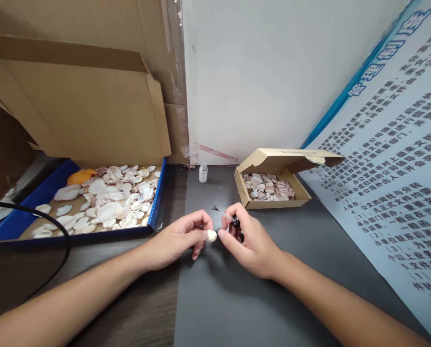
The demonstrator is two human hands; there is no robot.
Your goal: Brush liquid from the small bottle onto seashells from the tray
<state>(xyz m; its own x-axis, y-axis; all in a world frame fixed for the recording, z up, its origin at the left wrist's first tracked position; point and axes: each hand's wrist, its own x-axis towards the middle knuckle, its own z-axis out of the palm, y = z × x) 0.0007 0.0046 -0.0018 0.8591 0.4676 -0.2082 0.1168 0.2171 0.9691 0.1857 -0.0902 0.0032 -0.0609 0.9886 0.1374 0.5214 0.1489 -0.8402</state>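
Between the thumb and fingers of my left hand point(186, 235) is a small white ribbed seashell point(211, 236), held over the dark mat. My right hand point(249, 241) is closed on a small brush point(221, 211) with a black cap; its dark bristle tip points up and left, just above the shell and apart from it. The right thumb tip is close to the shell's right edge; whether it touches I cannot tell. A small clear glass bottle point(203, 173) with a white label stands upright beyond my hands, without a cap.
On the left, a blue-edged cardboard box point(156, 193) with its lid raised holds many shells and an orange piece point(81, 177). A smaller cardboard box point(273, 204) of shells stands at the right. A black cable point(65, 241) curves in at left. A printed poster point(392, 159) leans at right.
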